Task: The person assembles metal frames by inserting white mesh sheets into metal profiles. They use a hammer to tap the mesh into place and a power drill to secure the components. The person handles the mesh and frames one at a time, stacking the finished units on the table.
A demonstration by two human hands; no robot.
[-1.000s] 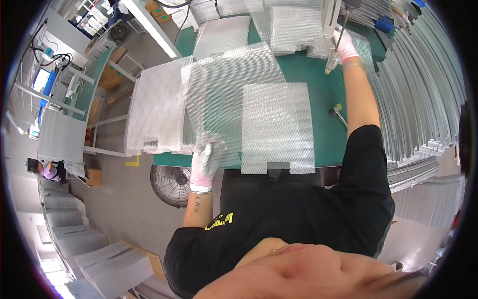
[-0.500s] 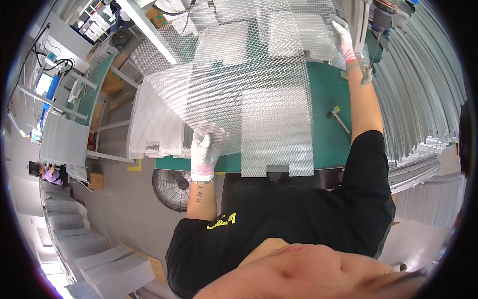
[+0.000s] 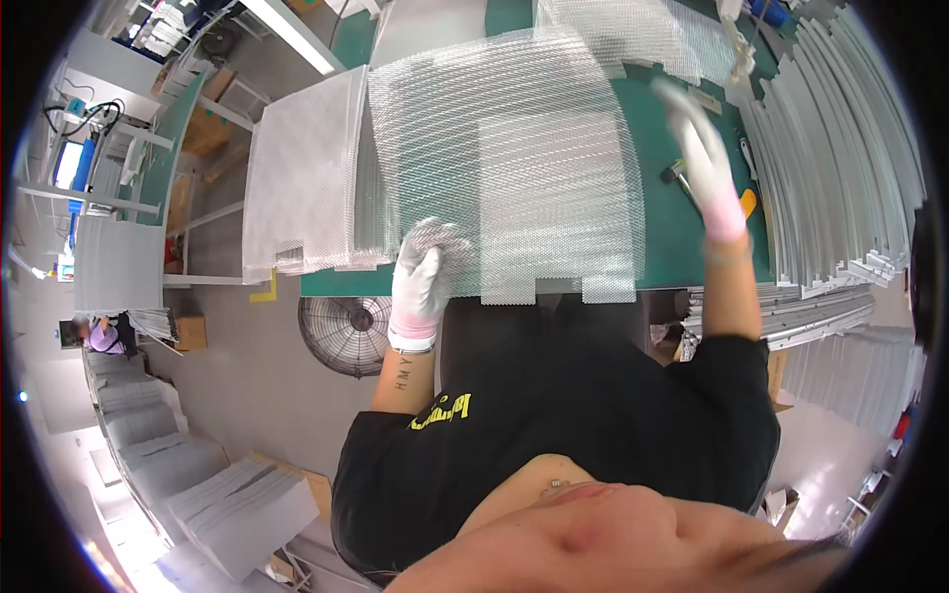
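A large expanded metal mesh sheet (image 3: 435, 128) spreads across the green worktable (image 3: 682, 242), its far edge bowed. My left hand (image 3: 423, 277), in a white glove with a pink cuff, pinches its near left corner, thumb on top. Under it shows a smaller mesh piece (image 3: 556, 208) with notches along its near edge, overhanging the table's front. My right hand (image 3: 704, 153), gloved alike, is right of the sheet and apart from it, fingers stretched and slightly blurred. Beside that hand lie a small hammer (image 3: 672, 174) and an orange-yellow object (image 3: 748, 204), partly hidden by the wrist.
A stack of pale mesh sheets (image 3: 301, 178) occupies the table's left side. More mesh (image 3: 633, 40) lies at the far right. Tall rows of thin panels (image 3: 830, 158) crowd the right edge. A round floor fan (image 3: 348, 334) stands below the table's front left.
My right hand has come back from the far right toward me, its fingers now extended. The large mesh sheet has swung from a slant to lie flatter and squarer over the table.
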